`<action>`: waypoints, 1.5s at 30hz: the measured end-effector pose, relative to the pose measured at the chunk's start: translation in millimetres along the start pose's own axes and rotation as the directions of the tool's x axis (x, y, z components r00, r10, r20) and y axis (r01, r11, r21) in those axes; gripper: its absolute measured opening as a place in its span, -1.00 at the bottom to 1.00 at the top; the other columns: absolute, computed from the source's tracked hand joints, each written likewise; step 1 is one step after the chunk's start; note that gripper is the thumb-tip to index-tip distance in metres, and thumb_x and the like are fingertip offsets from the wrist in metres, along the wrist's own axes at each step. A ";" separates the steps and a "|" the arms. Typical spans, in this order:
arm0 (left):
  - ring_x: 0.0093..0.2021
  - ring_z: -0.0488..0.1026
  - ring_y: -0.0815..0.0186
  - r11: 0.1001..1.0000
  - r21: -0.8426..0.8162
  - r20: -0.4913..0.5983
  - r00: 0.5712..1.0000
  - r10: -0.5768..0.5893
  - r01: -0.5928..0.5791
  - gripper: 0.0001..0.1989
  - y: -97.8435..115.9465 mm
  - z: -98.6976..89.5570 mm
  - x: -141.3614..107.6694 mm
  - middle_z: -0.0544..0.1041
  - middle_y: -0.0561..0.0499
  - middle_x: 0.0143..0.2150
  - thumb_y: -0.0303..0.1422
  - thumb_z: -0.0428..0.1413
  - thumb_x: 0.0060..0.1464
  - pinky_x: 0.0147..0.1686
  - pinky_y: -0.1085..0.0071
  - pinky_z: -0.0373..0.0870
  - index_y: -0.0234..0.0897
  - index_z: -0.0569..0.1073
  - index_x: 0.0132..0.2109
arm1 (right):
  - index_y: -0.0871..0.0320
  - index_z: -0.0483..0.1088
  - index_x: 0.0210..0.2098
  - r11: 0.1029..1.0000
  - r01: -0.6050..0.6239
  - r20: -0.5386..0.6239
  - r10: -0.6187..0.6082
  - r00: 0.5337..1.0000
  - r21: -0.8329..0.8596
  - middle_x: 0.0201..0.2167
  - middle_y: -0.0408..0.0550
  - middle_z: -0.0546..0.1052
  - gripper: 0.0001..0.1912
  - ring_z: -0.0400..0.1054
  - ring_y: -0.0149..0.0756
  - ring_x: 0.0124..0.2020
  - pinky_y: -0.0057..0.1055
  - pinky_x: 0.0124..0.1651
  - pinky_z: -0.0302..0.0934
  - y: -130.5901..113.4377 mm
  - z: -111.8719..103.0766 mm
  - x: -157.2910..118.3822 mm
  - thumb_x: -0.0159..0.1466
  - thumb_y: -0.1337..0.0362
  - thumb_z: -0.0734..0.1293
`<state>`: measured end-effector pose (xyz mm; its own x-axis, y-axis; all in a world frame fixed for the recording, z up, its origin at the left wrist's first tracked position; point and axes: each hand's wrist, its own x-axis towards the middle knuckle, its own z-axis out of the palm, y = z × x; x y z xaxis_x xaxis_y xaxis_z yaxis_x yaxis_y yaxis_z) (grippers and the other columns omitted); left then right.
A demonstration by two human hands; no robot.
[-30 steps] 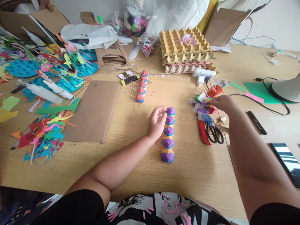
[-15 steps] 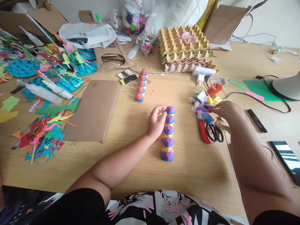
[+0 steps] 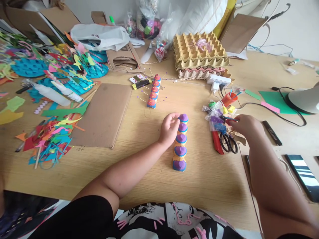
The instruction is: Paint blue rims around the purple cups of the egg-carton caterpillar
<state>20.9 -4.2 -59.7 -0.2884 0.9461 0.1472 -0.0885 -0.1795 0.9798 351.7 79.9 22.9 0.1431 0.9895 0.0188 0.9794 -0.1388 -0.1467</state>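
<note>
A strip of egg-carton cups [image 3: 180, 138], painted purple and blue with yellow-orange between the cups, lies lengthwise before me. My left hand [image 3: 170, 128] has its fingers curled at the far cup, thumb and fingertips against its left side. Over at the right, my right hand [image 3: 246, 127] pinches a thin dark-bluish stick-like tool [image 3: 229, 118]; its exact kind is too small to make out. Below it are small plastic bags of coloured clay [image 3: 216, 118], black-handled scissors [image 3: 228, 143] and a red cutter [image 3: 217, 142].
Farther back stands a red-and-blue egg-carton strip [image 3: 154, 90] with faces and pin-like sticks. Cardboard [image 3: 102, 114] and paper scraps [image 3: 53, 139] lie left. Egg trays [image 3: 201, 54], a power strip [image 3: 219, 79] and an orange cup [image 3: 229, 99] are behind; a phone [image 3: 302, 176] lies right.
My right hand has drawn back slightly to the right from the clay bags, and the thin tool in its fingers now shows. The left hand stays at the far cup. The view has shifted slightly.
</note>
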 end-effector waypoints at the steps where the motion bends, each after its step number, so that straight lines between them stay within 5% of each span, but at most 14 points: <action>1: 0.21 0.58 0.12 1.000 0.001 0.002 1.000 0.000 0.000 -0.82 0.4 0.0 -0.2 0.66 -0.14 0.11 -0.35 0.17 0.28 0.26 0.10 0.46 -0.19 0.55 0.01 | 0.08 0.49 -0.52 0.987 -0.135 0.116 0.145 0.983 -0.089 -0.60 0.03 0.47 -0.62 0.21 -0.17 -0.47 -0.16 -0.27 -0.01 0.0 -4.3 -3.0 0.24 -0.04 0.53; 3: 0.21 0.58 0.13 1.000 0.006 0.007 1.000 -0.006 0.006 -0.83 1.4 -0.2 -0.9 0.66 -0.13 0.11 -0.35 0.17 0.29 0.27 0.12 0.45 -0.19 0.55 0.01 | 0.06 0.55 -0.37 0.953 -0.240 0.167 0.271 0.948 -0.186 -0.44 0.06 0.55 -0.65 0.27 -0.14 -0.42 -0.16 -0.26 0.06 -2.4 -13.9 -8.4 0.33 -0.08 0.44; 7: 0.22 0.57 0.15 1.000 0.006 0.004 1.000 -0.026 0.026 -0.83 2.4 -0.7 -1.4 0.66 -0.11 0.12 -0.35 0.18 0.29 0.28 0.16 0.45 -0.18 0.55 0.01 | 0.05 0.57 -0.20 0.942 -0.286 0.110 0.307 0.945 -0.173 -0.36 0.03 0.57 -0.74 0.18 -0.18 -0.43 -0.19 -0.28 0.11 -3.8 -30.2 -18.2 0.39 0.01 0.38; 9: 0.22 0.58 0.15 1.000 0.009 0.002 1.000 -0.029 0.029 -0.83 2.0 -0.8 -1.1 0.66 -0.10 0.12 -0.35 0.19 0.29 0.29 0.16 0.45 -0.18 0.55 0.01 | 0.05 0.58 -0.23 0.953 -0.294 0.035 0.297 0.954 -0.077 -0.40 0.01 0.54 -0.74 0.14 -0.21 -0.45 -0.17 -0.30 0.10 -3.3 -35.1 -26.4 0.37 0.01 0.39; 12: 0.22 0.58 0.16 1.000 0.022 0.007 1.000 -0.016 0.016 -0.83 1.9 -1.2 -0.8 0.66 -0.10 0.12 -0.37 0.18 0.30 0.29 0.17 0.46 -0.17 0.54 0.01 | 0.04 0.62 -0.24 0.921 -0.234 -0.082 0.271 0.959 0.311 -0.53 -0.10 0.44 -0.83 0.19 -0.26 -0.48 -0.19 -0.31 0.07 -14.3 -34.8 -47.3 0.27 0.10 0.45; 13: 0.21 0.59 0.17 1.000 0.028 0.010 1.000 -0.007 0.007 -0.84 2.2 -1.5 -0.9 0.66 -0.10 0.12 -0.37 0.17 0.31 0.27 0.18 0.47 -0.17 0.54 0.02 | 0.03 0.61 -0.26 0.846 -0.183 -0.098 0.266 0.959 0.500 -0.57 -0.16 0.34 -0.81 0.12 -0.30 -0.53 -0.21 -0.33 0.05 -23.1 -31.7 -56.1 0.26 0.07 0.45; 14: 0.19 0.59 0.17 0.999 0.036 0.014 1.000 0.004 -0.005 -0.84 2.8 -1.9 -1.2 0.67 -0.11 0.11 -0.36 0.17 0.32 0.25 0.19 0.49 -0.18 0.54 0.01 | 0.03 0.57 -0.28 0.677 -0.113 -0.090 0.257 0.962 0.727 -0.56 -0.18 0.33 -0.80 0.11 -0.34 -0.53 -0.23 -0.33 0.08 -34.6 -26.9 -65.5 0.23 0.05 0.47; 15: 0.18 0.60 0.17 0.998 0.052 0.016 1.000 0.019 -0.020 -0.85 3.7 -2.5 -1.6 0.67 -0.11 0.10 -0.34 0.16 0.33 0.23 0.20 0.50 -0.18 0.54 0.01 | 0.03 0.52 -0.30 0.411 -0.036 -0.067 0.233 0.970 0.911 -0.49 -0.17 0.38 -0.79 0.17 -0.34 -0.49 -0.26 -0.31 0.13 -48.1 -20.6 -75.1 0.17 0.06 0.48; 17: 0.16 0.59 0.17 0.991 0.117 0.017 0.998 0.067 -0.069 -0.84 5.9 -3.8 -3.1 0.67 -0.11 0.08 -0.28 0.12 0.39 0.20 0.21 0.50 -0.18 0.55 0.01 | 0.00 0.46 -0.29 -0.058 -0.095 0.101 0.100 0.990 0.994 -0.46 -0.23 0.34 -0.70 0.18 -0.36 -0.47 -0.28 -0.27 0.26 -78.0 -5.0 -93.1 0.04 0.09 0.53; 20: 0.18 0.57 0.12 0.954 0.254 0.027 0.987 0.156 -0.158 -0.74 9.2 -5.8 -6.3 0.67 -0.14 0.10 -0.18 0.04 0.46 0.20 0.17 0.48 -0.17 0.55 0.05 | -0.04 0.39 -0.27 -0.261 -0.402 0.381 -0.127 0.916 0.878 -0.56 -0.34 0.07 -0.77 0.00 -0.37 -0.53 -0.25 -0.10 0.40 -117.4 17.9 -112.5 0.16 0.17 0.51; 22: 0.19 0.56 0.10 0.927 0.320 0.057 0.980 0.188 -0.197 -0.68 10.2 -6.5 -8.5 0.66 -0.16 0.11 -0.11 0.00 0.49 0.23 0.13 0.46 -0.17 0.54 0.09 | -0.01 0.34 -0.32 -0.302 -0.501 0.470 -0.174 0.865 0.811 -0.55 -0.32 0.08 -0.83 0.02 -0.36 -0.51 -0.25 -0.04 0.40 -134.6 27.7 -117.7 0.28 0.18 0.44; 30: 0.24 0.55 0.08 0.939 0.289 0.125 0.979 0.159 -0.189 -0.48 4.6 -4.6 -8.2 0.61 -0.22 0.18 0.10 -0.10 0.49 0.29 0.08 0.45 -0.18 0.48 0.17 | 0.06 0.29 -0.40 -0.326 -0.585 0.533 -0.242 0.811 0.743 -0.52 -0.25 0.14 -0.70 0.03 -0.35 -0.48 -0.37 -0.20 0.28 -157.8 34.3 -100.9 0.50 0.28 0.22; 45: 0.38 0.44 0.05 0.942 0.281 0.176 0.975 0.139 -0.185 -0.35 13.0 -5.9 -6.5 0.53 -0.24 0.30 0.19 -0.19 0.47 0.44 0.04 0.29 -0.18 0.39 0.30 | 0.08 0.23 -0.46 -0.414 -0.519 0.513 -0.136 0.847 0.747 -0.60 -0.26 0.11 -0.69 0.03 -0.40 -0.55 -0.48 -0.45 0.14 -183.1 41.2 -43.6 0.44 0.38 0.17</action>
<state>16.0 -14.2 -48.7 -0.1258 0.9445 0.3033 0.2374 -0.2682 0.9336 160.3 63.7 8.3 -0.0852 0.8775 -0.4719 -0.5864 -0.4271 -0.6882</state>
